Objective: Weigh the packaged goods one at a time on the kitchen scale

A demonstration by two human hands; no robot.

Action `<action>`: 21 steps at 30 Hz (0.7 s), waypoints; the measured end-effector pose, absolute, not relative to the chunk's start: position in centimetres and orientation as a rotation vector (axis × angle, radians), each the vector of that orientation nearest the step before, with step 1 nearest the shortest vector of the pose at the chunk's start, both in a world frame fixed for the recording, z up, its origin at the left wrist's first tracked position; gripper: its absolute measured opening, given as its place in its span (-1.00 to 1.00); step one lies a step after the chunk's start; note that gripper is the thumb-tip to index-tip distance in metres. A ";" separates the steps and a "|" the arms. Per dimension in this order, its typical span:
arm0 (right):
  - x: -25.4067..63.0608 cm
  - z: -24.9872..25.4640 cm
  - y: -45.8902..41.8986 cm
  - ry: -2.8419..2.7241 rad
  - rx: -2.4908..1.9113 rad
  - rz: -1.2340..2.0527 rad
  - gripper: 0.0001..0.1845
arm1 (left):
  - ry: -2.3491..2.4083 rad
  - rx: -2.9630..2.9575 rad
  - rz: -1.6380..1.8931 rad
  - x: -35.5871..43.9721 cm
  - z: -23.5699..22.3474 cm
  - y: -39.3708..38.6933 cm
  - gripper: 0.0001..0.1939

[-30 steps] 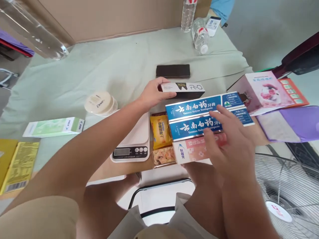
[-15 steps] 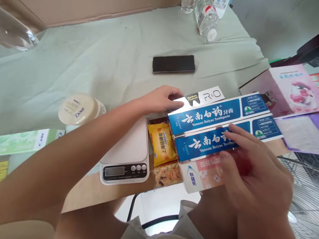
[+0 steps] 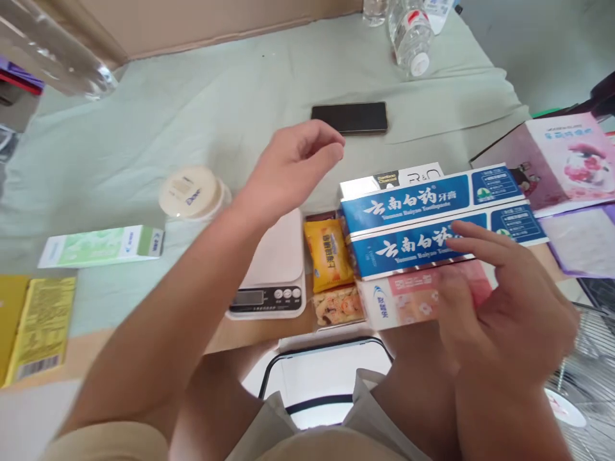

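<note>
Several toothpaste boxes lie side by side at the table's near edge: a black-and-white box [image 3: 408, 177] farthest, two blue boxes [image 3: 423, 200] [image 3: 413, 250], and a pink-and-white box [image 3: 408, 301] nearest. My right hand [image 3: 500, 301] rests over the pink box and the nearer blue box, fingers spread and flat. My left hand [image 3: 293, 166] hovers raised above the table, left of the black-and-white box, fingers loosely curled and holding nothing.
A white scale [image 3: 273, 269], a yellow snack packet [image 3: 329, 254] and a biscuit packet [image 3: 336, 306] sit left of the boxes. A white jar [image 3: 192, 192], a green box [image 3: 100, 246], a phone [image 3: 349, 118], bottles [image 3: 410, 35] and pink packaging [image 3: 562, 157] surround them. A fan [image 3: 583, 390] stands lower right.
My left hand let go of the black-and-white box beside the blue ones and lifted up and away from it. My right hand stayed on the near boxes.
</note>
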State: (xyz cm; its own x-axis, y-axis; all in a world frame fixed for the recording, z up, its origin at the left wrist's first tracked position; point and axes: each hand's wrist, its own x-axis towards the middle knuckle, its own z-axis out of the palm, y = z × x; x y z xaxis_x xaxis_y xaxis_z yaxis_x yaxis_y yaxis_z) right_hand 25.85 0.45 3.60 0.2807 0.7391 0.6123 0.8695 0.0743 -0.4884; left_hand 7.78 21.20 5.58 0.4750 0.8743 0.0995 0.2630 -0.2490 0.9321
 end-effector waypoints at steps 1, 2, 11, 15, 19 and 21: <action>25.3 3.6 0.3 -1.478 -1.628 -0.184 -0.72 | 1.020 1.720 0.868 6.2 6.7 19.4 -0.90; 24.6 3.6 0.1 -1.488 -1.568 -0.174 -0.70 | 1.066 1.670 0.940 4.4 7.6 17.4 -0.87; 13.9 4.1 0.0 -1.900 -1.293 0.144 -0.85 | 1.493 1.025 1.269 -11.5 4.4 5.8 -0.82; 6.3 3.4 2.5 -2.055 -1.278 0.336 -0.78 | 1.495 0.639 1.441 -14.8 2.3 6.0 -0.71; -2.6 2.4 7.7 -2.200 -1.281 0.465 -0.60 | 1.371 0.385 1.527 -16.3 1.8 6.6 -0.60; -6.3 2.2 10.6 -2.280 -1.373 0.471 -0.50 | 1.332 0.343 1.522 -16.9 1.7 6.9 -0.58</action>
